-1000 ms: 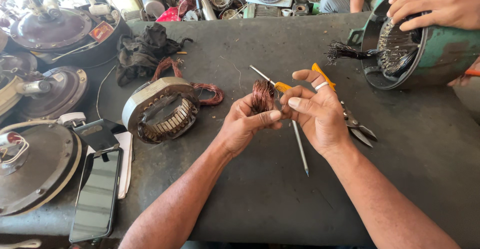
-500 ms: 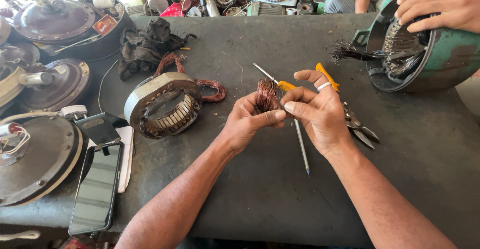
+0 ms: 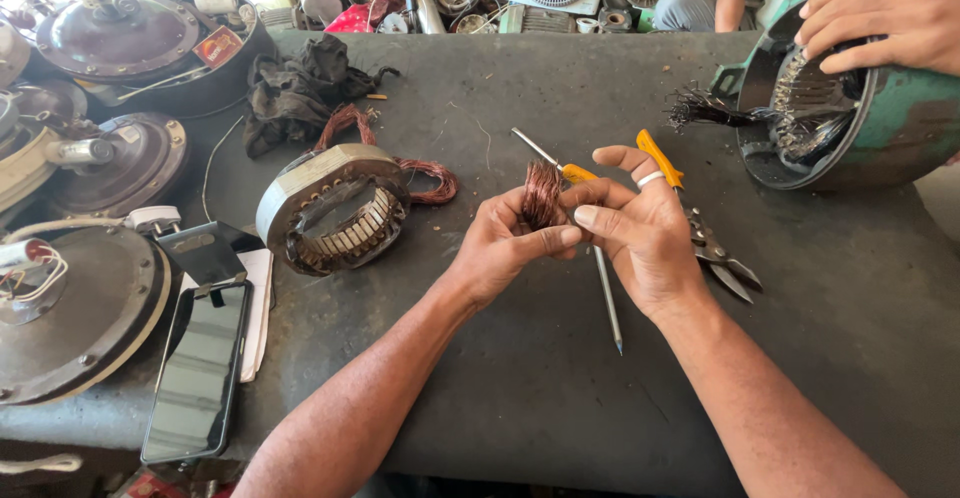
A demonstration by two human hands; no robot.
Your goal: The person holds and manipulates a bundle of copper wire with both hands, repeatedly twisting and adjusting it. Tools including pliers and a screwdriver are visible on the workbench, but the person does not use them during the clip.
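Observation:
Both hands meet over the middle of the dark table (image 3: 500,388). My left hand (image 3: 505,243) and my right hand (image 3: 640,233) together pinch a small bundle of copper wire (image 3: 542,193) held just above the tabletop. A long screwdriver (image 3: 600,268) with a yellow handle lies under my right hand, its tip pointing toward me. Orange-handled snips (image 3: 705,243) lie just right of that hand. A motor stator (image 3: 335,208) with more copper wire (image 3: 425,173) trailing from it sits to the left of my left hand.
Another person's hand (image 3: 885,8) rests on a green motor housing (image 3: 850,123) at the far right. Round fan motor covers (image 3: 75,308) crowd the left side. A phone (image 3: 195,378) lies at the front left, a dark rag (image 3: 295,88) behind the stator.
Both hands stay on the copper wire bundle with only slight finger shifts. The other person's hand has moved a little on the green housing.

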